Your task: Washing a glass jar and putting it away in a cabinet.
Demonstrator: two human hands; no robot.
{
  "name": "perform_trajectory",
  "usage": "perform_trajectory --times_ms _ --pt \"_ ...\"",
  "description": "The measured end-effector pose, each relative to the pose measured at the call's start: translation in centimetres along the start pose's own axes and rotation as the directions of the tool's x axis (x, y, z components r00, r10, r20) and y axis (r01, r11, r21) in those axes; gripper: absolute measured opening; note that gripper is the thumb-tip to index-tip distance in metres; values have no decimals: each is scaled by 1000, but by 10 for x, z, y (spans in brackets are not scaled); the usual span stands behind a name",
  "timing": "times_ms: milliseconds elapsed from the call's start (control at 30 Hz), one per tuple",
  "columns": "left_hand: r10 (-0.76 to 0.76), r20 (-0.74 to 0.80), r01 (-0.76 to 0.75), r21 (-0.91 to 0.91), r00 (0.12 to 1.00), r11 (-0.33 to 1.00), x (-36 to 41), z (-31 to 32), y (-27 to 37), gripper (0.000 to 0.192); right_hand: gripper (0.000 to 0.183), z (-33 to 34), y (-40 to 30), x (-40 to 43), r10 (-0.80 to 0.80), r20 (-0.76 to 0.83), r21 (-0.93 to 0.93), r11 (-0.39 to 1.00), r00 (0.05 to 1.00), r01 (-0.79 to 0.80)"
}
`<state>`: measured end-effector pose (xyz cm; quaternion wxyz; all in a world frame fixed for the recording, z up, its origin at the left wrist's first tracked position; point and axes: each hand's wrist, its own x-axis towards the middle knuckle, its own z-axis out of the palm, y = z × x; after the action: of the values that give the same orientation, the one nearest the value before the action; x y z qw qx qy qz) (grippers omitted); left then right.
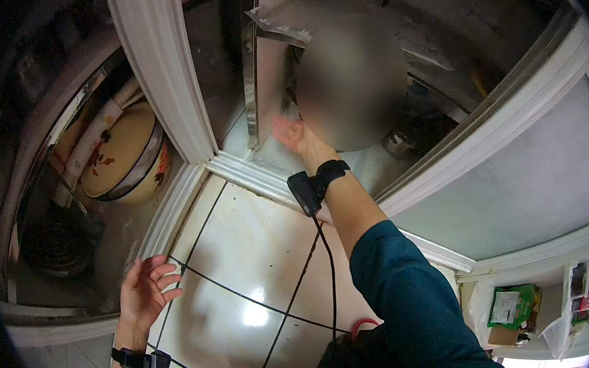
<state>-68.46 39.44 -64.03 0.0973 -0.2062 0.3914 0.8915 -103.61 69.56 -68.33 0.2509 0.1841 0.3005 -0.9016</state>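
My left hand [149, 287] hangs above the tiled floor at lower left, palm turned up and fingers loosely bent apart, with nothing in it. Reaching forward from a dark teal sleeve [411, 296], my right hand [290, 133] is past the white sliding-door track [258, 178], low inside a dark cabinet space. It is near a metal frame leg [250, 89]. A blurred oval patch covers what lies beside and above this hand, so its grip is unclear. Black strapped devices sit on both wrists, and a cable [332, 273] runs from the right one [305, 193].
A metal shelf [311, 5] spans the cabinet above. To the left, cream enamel basins [122, 151] lean beside a pale tube [94, 135] and a dark coil [57, 249]. A frosted door panel [518, 179] bounds the right; green packets [514, 306] sit on a shelf beyond.
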Motion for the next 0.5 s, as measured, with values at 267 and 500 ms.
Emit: perform_trajectory --times_ms 267,500 --pt "19 40 -19 -4 999 1000 2 11 3 44 69 -13 29 -51 -685 201 -976 -76 700 205" --pt "-18 33 19 -18 999 1000 -2 15 4 43 74 -18 20 -59 -560 446 -895 -272 698 353"
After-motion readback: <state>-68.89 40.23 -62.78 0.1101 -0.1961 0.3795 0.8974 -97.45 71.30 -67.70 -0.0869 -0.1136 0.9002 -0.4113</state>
